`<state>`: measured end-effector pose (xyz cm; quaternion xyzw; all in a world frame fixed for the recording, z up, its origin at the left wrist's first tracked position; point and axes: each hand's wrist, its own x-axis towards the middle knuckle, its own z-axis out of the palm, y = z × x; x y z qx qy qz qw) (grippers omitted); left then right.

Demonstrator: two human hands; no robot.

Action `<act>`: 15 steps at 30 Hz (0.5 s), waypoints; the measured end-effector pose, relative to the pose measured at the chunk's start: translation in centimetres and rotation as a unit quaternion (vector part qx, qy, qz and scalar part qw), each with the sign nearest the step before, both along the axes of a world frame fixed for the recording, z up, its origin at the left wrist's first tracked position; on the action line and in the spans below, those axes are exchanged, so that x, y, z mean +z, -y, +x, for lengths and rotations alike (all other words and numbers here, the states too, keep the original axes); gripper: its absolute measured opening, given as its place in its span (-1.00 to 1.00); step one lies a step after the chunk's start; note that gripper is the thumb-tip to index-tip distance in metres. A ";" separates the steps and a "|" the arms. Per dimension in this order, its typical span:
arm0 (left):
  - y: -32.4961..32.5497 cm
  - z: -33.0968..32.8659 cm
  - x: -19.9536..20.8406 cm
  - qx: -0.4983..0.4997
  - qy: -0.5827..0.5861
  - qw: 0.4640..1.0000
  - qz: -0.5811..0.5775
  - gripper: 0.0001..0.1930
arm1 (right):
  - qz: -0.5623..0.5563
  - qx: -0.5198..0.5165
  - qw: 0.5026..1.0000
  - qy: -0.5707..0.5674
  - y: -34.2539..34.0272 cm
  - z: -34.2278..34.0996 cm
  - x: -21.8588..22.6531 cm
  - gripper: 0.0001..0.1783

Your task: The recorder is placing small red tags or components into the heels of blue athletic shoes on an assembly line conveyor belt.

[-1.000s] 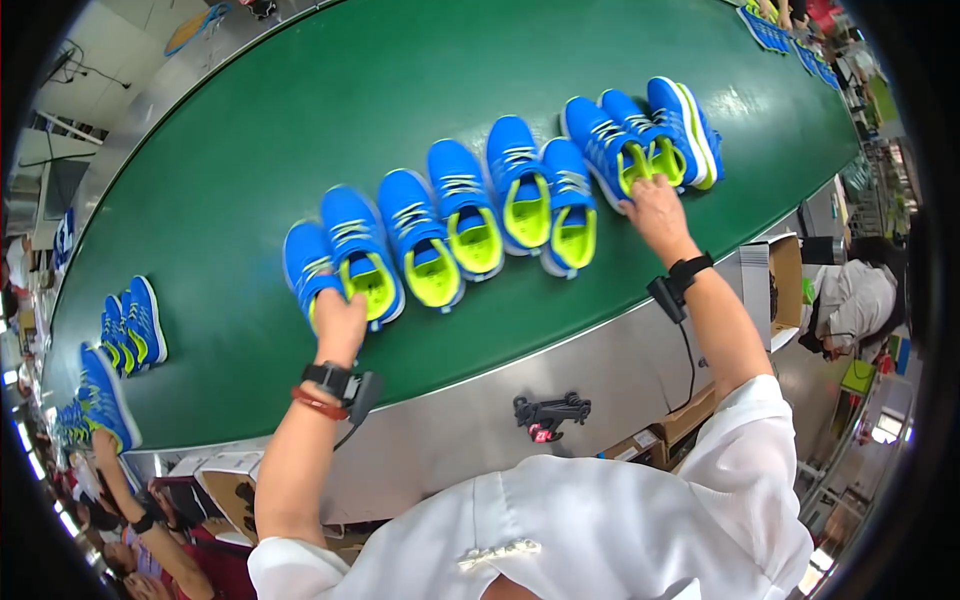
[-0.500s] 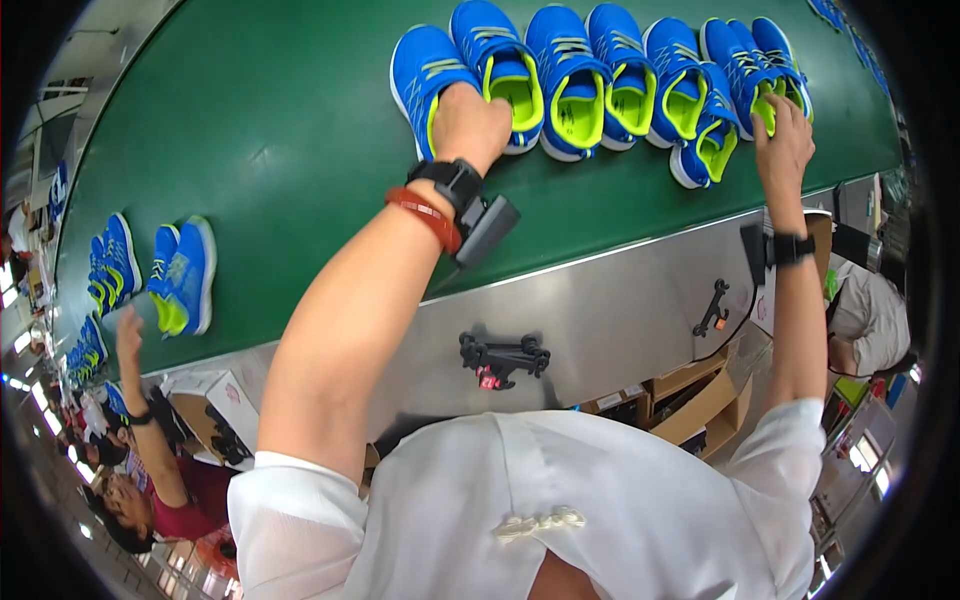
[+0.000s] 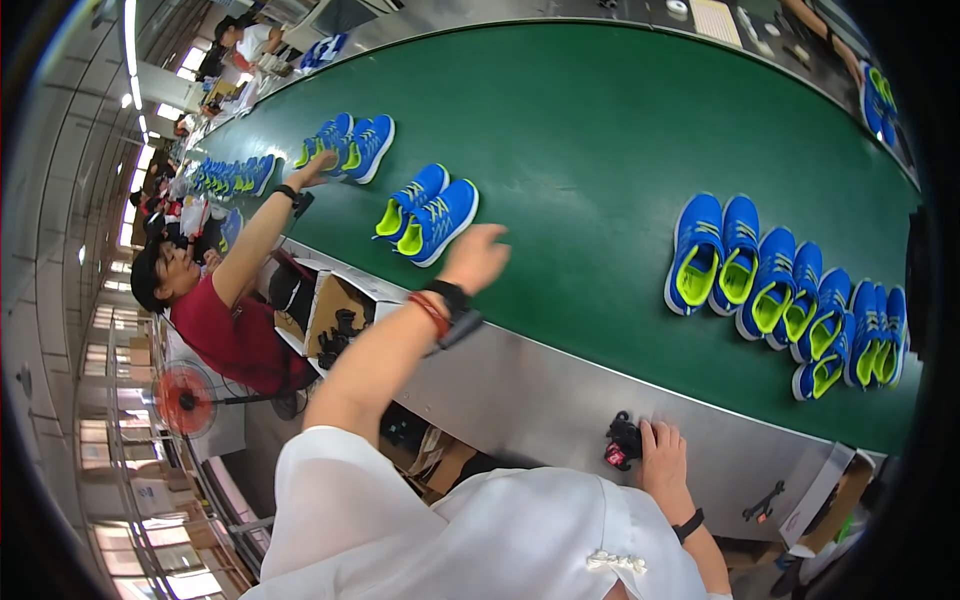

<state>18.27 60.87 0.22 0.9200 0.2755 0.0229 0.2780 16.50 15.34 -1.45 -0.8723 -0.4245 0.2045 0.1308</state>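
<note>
My left hand [image 3: 475, 258] is over the green belt, just right of a blue sneaker [image 3: 440, 222] with a lime lining, and holds nothing; its fingers are loosely apart. A second blue sneaker [image 3: 413, 195] stands against that one. My right hand [image 3: 664, 458] lies with outstretched fingers on the metal ledge [image 3: 530, 385], beside a small black clamp-like device [image 3: 622, 440] with a red part. On the belt at the right, a row of blue sneakers [image 3: 697, 255] stands close together, toes mostly pointing away from me.
To the left a co-worker in a dark red top [image 3: 240, 335] reaches a hand [image 3: 315, 170] to more blue sneakers [image 3: 368, 150]. Another black device [image 3: 764, 502] is on the ledge at the right. Open boxes [image 3: 335, 310] stand below the belt edge, and an orange fan [image 3: 185, 398] behind.
The view has swung left. Both my hands have left the row of sneakers: the left hand is now near a pair further left, the right has drawn back to the metal ledge.
</note>
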 end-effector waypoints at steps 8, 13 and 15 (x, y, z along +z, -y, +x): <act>-19.3 -9.7 2.4 0.126 -0.075 0.966 0.214 -0.78 | -0.045 -0.009 0.999 0.002 -2.8 0.0 0.8 -0.45; -25.2 -5.9 4.1 0.036 0.048 0.994 0.088 -0.84 | -0.155 -0.024 0.988 -0.012 -6.4 1.8 5.1 -0.41; -29.1 -4.0 5.3 0.031 0.160 0.986 0.040 -0.88 | -0.188 -0.059 0.980 0.030 -8.3 2.1 5.6 -0.38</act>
